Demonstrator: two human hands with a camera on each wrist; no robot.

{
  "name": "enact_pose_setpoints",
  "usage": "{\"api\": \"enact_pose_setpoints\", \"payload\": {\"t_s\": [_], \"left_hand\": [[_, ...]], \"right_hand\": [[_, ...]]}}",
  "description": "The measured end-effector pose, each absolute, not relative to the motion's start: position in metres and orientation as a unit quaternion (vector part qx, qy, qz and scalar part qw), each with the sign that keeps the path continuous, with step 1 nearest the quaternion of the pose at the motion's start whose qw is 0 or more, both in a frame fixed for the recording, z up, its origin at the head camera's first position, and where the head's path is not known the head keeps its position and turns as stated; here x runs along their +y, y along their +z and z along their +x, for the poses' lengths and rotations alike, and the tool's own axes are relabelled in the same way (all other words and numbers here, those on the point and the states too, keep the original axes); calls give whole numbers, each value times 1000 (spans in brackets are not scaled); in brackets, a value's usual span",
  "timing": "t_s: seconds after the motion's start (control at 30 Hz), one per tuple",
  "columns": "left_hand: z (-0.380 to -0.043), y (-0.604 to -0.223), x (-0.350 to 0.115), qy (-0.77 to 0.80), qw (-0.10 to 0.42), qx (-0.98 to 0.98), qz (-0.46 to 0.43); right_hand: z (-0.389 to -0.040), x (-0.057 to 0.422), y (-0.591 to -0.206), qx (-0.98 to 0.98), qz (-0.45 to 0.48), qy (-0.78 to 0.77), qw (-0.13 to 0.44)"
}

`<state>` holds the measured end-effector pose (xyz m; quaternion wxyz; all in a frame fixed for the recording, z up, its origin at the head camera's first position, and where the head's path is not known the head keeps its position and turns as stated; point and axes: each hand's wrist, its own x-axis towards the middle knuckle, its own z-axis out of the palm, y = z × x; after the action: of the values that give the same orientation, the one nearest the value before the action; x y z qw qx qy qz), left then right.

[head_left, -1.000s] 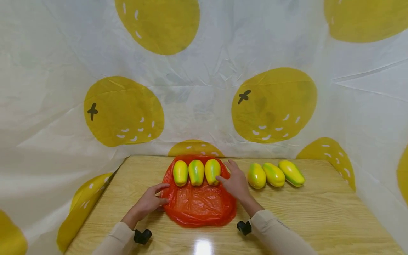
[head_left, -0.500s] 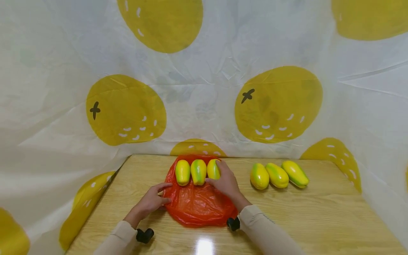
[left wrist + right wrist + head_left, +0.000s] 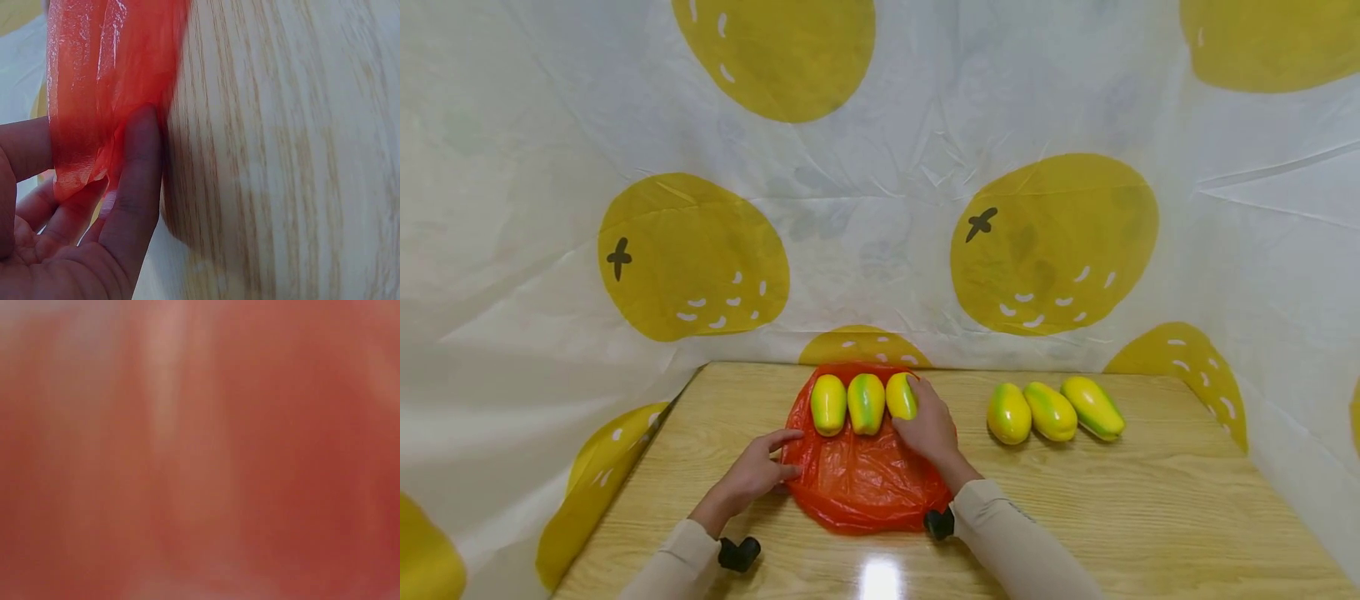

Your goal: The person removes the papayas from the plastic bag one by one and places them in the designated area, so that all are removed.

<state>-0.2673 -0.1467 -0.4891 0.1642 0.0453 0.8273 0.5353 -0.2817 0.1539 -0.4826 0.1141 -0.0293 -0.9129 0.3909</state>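
Observation:
A red plastic bag [image 3: 865, 479] lies spread on the table, with three yellow-green papayas in a row at its far side: a left papaya [image 3: 828, 406], a middle papaya [image 3: 866, 404] and a right papaya [image 3: 900, 397]. My right hand [image 3: 928, 427] grips the right papaya, covering part of it. At the bag's left edge, my left hand [image 3: 752, 473] holds the rim. The left wrist view shows the red film [image 3: 106, 81] between the thumb and fingers of that hand. The right wrist view is only a red blur.
Three more papayas [image 3: 1051, 412] lie in a group on the wooden table [image 3: 1120, 517] to the right of the bag. A white cloth [image 3: 865, 275] printed with large yellow fruit shapes hangs behind the table and along its sides.
My right hand has moved left from beside the right papaya and now grips it. The left hand has stayed at the bag's edge. The papayas have hardly moved.

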Motion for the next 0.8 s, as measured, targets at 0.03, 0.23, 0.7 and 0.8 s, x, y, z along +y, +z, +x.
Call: {"api": "enact_pose_setpoints", "payload": {"t_s": [0.03,0.23,0.7,0.8], "left_hand": [[-267,-489,-147,534,164,828,46],[-267,-489,-145,529,162,832,49],[-264,-484,-144,525,163,834,48],[-263,-483,-144,523,163,835,45]], "right_hand": [[-281,154,-482,-911,-33,394,116],[-278,157,-481,-899,-46,416,126],[-264,162,-461,-869,-70,476,114],[-259,164,-456,-872,-68,472,114]]}}
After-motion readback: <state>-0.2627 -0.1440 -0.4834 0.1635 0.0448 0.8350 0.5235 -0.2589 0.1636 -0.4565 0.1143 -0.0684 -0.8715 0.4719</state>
